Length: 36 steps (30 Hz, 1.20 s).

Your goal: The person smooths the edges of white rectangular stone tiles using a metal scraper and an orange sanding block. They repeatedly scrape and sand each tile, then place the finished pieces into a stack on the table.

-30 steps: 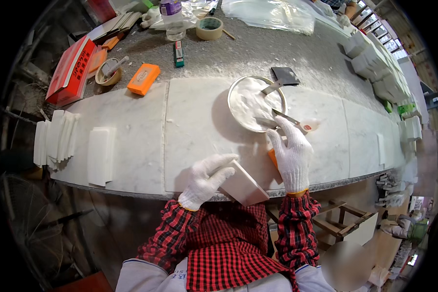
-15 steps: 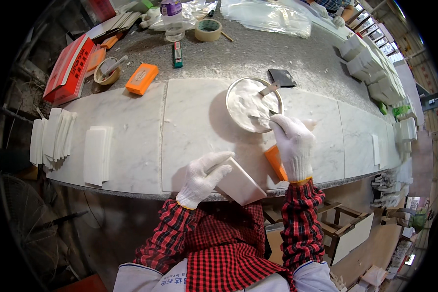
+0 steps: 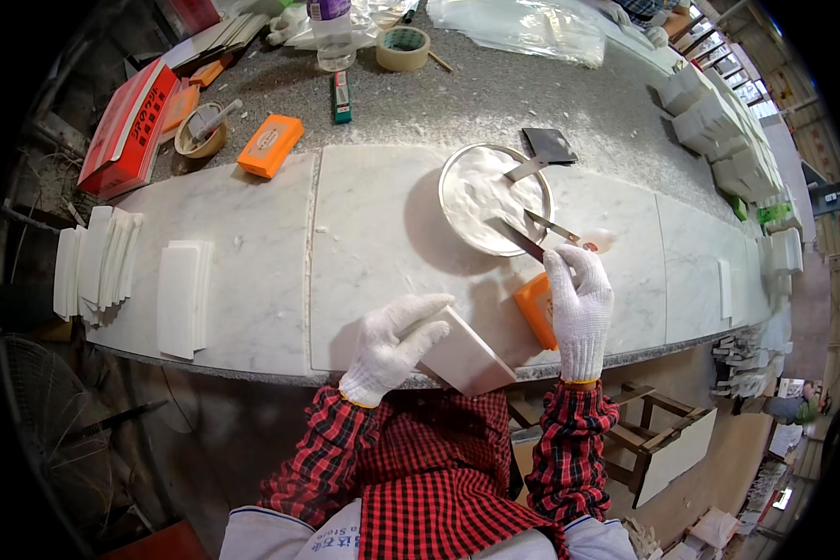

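Observation:
My left hand (image 3: 392, 345), in a white knit glove, grips a white marble tile (image 3: 467, 353) between thumb and fingers, tilted at the bench's near edge. My right hand (image 3: 581, 313), gloved alike, is closed around a thin dark metal spatula (image 3: 521, 241). The blade's tip reaches over the near rim into a round metal bowl (image 3: 443, 207) of white powdery paste (image 3: 481, 187). A second narrow blade (image 3: 553, 227) rests across the bowl's right rim. A wider scraper (image 3: 525, 169) leans on the far rim. Beside my right hand lies an orange box (image 3: 535, 313).
White tile stacks stand at left (image 3: 185, 299) and far right (image 3: 733, 131). Across the bench sit another orange box (image 3: 271, 147), a small cup (image 3: 201, 131), a red carton (image 3: 126, 131), a tape roll (image 3: 403, 49) and a bottle (image 3: 332, 33). Another person's gloved hand (image 3: 657, 35) shows at the back.
My right hand has drawn back from the bowl toward me, bringing the spatula's blade into sight. The second blade on the rim is now uncovered. My left hand holds the tile nearly still.

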### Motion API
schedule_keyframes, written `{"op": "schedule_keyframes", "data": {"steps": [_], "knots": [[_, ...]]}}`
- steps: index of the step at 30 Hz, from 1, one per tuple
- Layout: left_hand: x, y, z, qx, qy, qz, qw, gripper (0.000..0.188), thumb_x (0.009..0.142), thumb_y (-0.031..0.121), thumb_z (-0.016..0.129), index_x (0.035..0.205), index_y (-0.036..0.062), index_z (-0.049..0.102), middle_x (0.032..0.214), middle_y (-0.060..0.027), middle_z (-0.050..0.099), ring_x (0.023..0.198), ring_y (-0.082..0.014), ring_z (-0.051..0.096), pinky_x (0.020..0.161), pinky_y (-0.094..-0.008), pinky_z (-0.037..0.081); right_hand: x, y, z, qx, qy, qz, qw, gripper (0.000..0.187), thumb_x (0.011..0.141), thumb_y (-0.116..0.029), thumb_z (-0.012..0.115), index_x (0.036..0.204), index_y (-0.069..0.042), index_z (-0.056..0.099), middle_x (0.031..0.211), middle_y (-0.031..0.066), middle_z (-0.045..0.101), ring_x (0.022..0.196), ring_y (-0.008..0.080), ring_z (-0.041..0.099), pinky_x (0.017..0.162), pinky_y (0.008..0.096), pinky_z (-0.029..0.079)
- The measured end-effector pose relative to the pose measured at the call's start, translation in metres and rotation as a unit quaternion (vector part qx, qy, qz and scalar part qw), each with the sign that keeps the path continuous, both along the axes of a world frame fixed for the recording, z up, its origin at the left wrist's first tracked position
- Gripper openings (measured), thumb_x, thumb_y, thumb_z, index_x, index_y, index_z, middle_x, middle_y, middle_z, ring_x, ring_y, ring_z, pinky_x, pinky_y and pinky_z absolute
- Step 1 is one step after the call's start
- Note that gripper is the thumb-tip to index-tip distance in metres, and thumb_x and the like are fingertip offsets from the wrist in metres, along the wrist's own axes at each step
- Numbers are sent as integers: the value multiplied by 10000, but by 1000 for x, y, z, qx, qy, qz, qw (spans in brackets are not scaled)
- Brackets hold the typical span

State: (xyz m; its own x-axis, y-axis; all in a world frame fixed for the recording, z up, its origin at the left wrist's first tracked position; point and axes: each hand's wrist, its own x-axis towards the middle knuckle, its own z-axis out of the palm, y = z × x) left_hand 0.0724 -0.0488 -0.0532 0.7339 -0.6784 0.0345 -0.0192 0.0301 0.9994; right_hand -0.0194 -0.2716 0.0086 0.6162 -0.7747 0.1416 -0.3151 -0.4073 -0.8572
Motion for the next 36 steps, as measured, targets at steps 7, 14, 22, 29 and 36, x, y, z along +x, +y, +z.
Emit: {"op": "schedule_keyframes", "data": {"steps": [7, 14, 22, 29, 36], "knots": [[0, 0, -4, -1, -2, 0, 1000, 359, 911, 9, 751, 1268, -12, 713, 1107, -103, 735, 996, -162, 690, 895, -292, 558, 13, 11, 2, 35, 5, -20, 999, 159, 997, -86, 682, 1071, 49, 724, 795, 55, 677, 725, 65, 578, 654, 260, 482], [1, 0, -5, -2, -13, 4, 1000, 364, 911, 20, 758, 1272, -6, 717, 1050, -88, 729, 946, -161, 683, 853, -293, 554, 22, 12, 2, 58, 25, 17, 998, 189, 1000, -98, 675, 1103, 51, 731, 793, 67, 700, 697, 72, 592, 656, 251, 494], [3, 1, -6, -9, -30, -6, 999, 379, 898, -11, 756, 1275, -6, 715, 1035, -77, 732, 909, -143, 682, 831, -282, 557, 6, 4, 14, 202, 33, -9, 979, 195, 998, -114, 656, 1090, 35, 741, 773, 13, 677, 621, 51, 538, 546, 226, 398], [3, 2, -4, -17, 22, -20, 999, 382, 894, -46, 732, 1275, -16, 712, 1129, -93, 748, 990, -145, 690, 895, -274, 557, -27, 21, 36, 268, 59, 15, 961, 193, 989, -111, 653, 1094, 23, 744, 793, 16, 670, 637, 46, 539, 550, 205, 369], [3, 1, -2, -24, 12, -17, 999, 391, 892, -48, 736, 1281, -21, 709, 1126, -110, 749, 1011, -153, 698, 907, -282, 562, -35, 36, 41, 248, 84, 47, 964, 174, 975, -72, 661, 1081, 35, 749, 815, 15, 671, 677, 61, 591, 593, 222, 432]]}}
